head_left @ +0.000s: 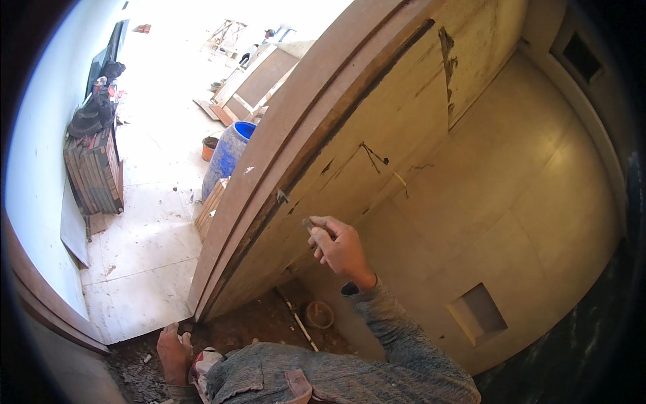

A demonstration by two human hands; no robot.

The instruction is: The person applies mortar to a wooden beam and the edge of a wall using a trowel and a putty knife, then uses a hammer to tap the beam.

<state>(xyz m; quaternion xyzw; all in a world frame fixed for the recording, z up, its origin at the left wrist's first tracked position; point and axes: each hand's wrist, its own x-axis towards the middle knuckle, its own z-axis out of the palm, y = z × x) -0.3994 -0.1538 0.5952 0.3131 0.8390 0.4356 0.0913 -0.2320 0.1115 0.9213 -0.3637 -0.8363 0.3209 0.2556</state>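
In front of the plastered wall (pixel 377 155), my right hand (pixel 341 250) is raised with its fingers closed in a pinch. A small greyish piece seems to stick out at the fingertips, too small to name. To the left of the hand, a bit of metal (pixel 282 196) juts from the dark gap between wall and wooden door frame (pixel 269 155). Low at the left, my left hand (pixel 175 353) is by the foot of the frame, at the edge of the tiled floor (pixel 145 296). Its fingers are curled in; what they hold, if anything, is hidden.
Beyond the doorway stand a blue barrel (pixel 229 155), an orange bucket (pixel 209 148) and a stack of boards (pixel 97 168) topped with dark bags. Rubble (pixel 138 370) covers the ground near my left hand. A round tub (pixel 319 314) and a pale pipe (pixel 299 323) lie below the wall.
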